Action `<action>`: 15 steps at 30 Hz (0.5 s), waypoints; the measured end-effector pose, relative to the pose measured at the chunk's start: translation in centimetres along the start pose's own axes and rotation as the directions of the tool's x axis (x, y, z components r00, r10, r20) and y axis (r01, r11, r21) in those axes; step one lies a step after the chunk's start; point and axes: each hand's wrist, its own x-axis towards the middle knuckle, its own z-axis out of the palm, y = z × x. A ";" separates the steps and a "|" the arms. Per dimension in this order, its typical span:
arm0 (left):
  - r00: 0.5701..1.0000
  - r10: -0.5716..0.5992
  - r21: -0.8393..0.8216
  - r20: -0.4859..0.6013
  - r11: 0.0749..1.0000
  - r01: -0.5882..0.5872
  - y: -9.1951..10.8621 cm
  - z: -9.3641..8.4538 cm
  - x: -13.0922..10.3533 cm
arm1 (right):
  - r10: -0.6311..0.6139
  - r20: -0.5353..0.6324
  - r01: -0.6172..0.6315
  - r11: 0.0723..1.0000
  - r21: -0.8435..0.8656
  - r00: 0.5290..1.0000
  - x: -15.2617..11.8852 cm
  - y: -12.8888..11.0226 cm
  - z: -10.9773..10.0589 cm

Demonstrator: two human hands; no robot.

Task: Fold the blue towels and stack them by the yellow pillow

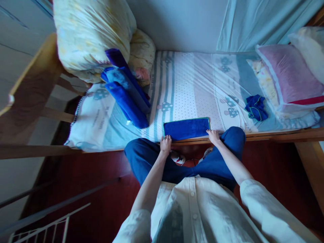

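Observation:
A blue towel [187,129] with a green edge lies flat, folded into a long strip, at the front edge of the bed. My left hand [165,144] grips its near left corner, the fingers bent over the cloth. At the right end, my right hand [213,136] pinches the near corner between thumb and fingers. Farther right, a crumpled blue cloth [256,107] with green edging rests on the sheet. Several blue rolls [128,104] of fabric are stacked on the left side of the bed, apart from both hands.
The patterned bed sheet [187,81] spreads under the cloths. A large yellow bedding bundle [93,37] stands at the left and a pink pillow [293,72] at the right. A wooden bed post [37,77] rises at far left; a white rack [54,226] is at lower left.

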 end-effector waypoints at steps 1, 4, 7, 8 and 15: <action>1.000 -0.003 0.004 0.001 1.000 0.003 0.0 -0.1 0.0 | 0.014 0.019 -0.014 1.000 0.002 1.000 0.0 0.1 0.0; 1.000 -0.022 -0.040 0.006 0.999 0.022 -0.3 -0.3 0.1 | 0.057 0.047 -0.059 0.997 0.054 0.997 0.4 0.9 -0.1; 0.992 -0.123 -0.182 0.028 0.975 0.126 -1.2 -0.9 0.5 | 0.059 0.005 -0.058 0.966 0.252 0.998 1.3 2.3 -0.1; 0.985 -0.171 -0.244 0.032 0.954 0.173 -1.5 -1.1 0.7 | 0.050 -0.019 -0.040 0.939 0.341 0.999 1.7 2.8 0.0; 0.885 -0.466 -0.618 0.013 0.692 0.373 -2.6 -2.3 2.3 | 0.156 -0.169 0.014 0.692 0.722 0.973 4.4 4.6 1.7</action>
